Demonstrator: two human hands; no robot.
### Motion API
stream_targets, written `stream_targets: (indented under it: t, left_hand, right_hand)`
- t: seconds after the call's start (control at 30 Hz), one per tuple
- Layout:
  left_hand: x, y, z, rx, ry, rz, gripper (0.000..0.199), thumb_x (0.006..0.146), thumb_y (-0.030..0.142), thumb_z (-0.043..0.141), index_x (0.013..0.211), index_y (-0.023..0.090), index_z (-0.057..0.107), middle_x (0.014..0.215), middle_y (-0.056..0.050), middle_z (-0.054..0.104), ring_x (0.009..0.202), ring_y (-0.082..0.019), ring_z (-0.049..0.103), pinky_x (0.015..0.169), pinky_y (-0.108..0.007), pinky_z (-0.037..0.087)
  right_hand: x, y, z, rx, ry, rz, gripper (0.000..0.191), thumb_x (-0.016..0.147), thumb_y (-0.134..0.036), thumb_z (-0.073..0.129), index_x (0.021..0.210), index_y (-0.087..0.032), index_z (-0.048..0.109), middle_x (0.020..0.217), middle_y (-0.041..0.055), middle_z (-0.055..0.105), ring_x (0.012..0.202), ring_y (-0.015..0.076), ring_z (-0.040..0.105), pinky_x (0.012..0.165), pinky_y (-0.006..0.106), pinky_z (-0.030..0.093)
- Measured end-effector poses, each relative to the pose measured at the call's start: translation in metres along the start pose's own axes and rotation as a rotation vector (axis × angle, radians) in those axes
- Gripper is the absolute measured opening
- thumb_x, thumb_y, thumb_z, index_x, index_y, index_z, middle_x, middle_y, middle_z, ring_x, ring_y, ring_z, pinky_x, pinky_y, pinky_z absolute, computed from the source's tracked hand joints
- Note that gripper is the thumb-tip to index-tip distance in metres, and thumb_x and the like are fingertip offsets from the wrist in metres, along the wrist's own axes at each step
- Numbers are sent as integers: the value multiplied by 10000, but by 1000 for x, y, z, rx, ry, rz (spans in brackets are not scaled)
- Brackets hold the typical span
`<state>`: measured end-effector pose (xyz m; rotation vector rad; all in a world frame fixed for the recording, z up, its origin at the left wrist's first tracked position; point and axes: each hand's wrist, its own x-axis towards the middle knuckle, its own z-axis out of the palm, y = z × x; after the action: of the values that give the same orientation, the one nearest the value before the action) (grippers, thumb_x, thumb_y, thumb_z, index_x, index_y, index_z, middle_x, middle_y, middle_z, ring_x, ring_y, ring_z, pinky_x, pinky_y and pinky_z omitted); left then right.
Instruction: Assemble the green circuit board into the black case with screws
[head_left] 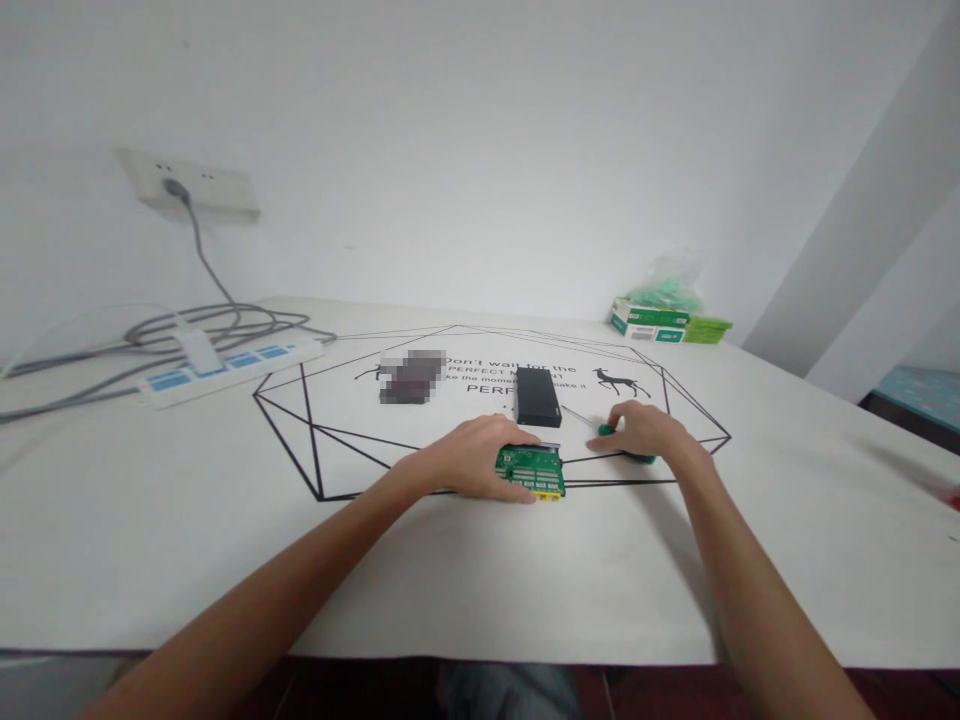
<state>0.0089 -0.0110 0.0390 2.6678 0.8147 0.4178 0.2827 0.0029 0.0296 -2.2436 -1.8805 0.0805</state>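
Note:
In the middle of the table, near its front half, lies a green circuit board [534, 470] with a row of yellow connectors along its near edge. My left hand [480, 458] grips it from the left, thumb at the near edge and fingers over the far edge. To the right, my right hand [643, 430] is closed around the green handle of a screwdriver [606, 430]. Its thin metal shaft points away to the upper left, and part of the handle is hidden under the hand. A black rectangular case [538, 397] lies just beyond the board.
A blurred-out dark object [411, 378] lies left of the case. On the far left sit a white power strip [232, 370] and coiled grey cables [217, 325], plugged into a wall socket [187, 185]. Green and white boxes [649, 320] with a plastic bag stand at the back right.

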Motion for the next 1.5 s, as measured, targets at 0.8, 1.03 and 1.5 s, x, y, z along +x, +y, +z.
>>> stream_targets:
  t: [0.8, 1.03, 1.5]
  left_hand:
    - [13, -22, -3, -440, 721, -265, 266, 744, 330, 732, 992, 234, 746, 958, -62, 720, 805, -213, 601, 719, -267, 442]
    - [14, -26, -3, -241, 739, -255, 258, 802, 326, 676, 1028, 226, 747, 932, -67, 740, 816, -208, 634, 662, -259, 433]
    - [11, 14, 6, -161, 240, 52, 268, 864, 354, 602, 722, 151, 705, 721, -22, 620, 672, -121, 529, 645, -236, 403]
  right_hand:
    - [-24, -48, -17, 707, 341, -346, 363, 674, -465, 757, 902, -197, 668, 676, -5, 601, 640, 144, 549, 605, 264, 417]
    - [-31, -60, -18, 767, 337, -378, 309, 642, -398, 790, 853, -203, 675, 737, 8, 631, 687, 154, 566, 650, 288, 423]
    - [-47, -85, -14, 1172, 504, -473, 498, 796, -369, 657, 1235, -259, 450, 861, 5, 536, 559, 101, 553, 411, 237, 437]
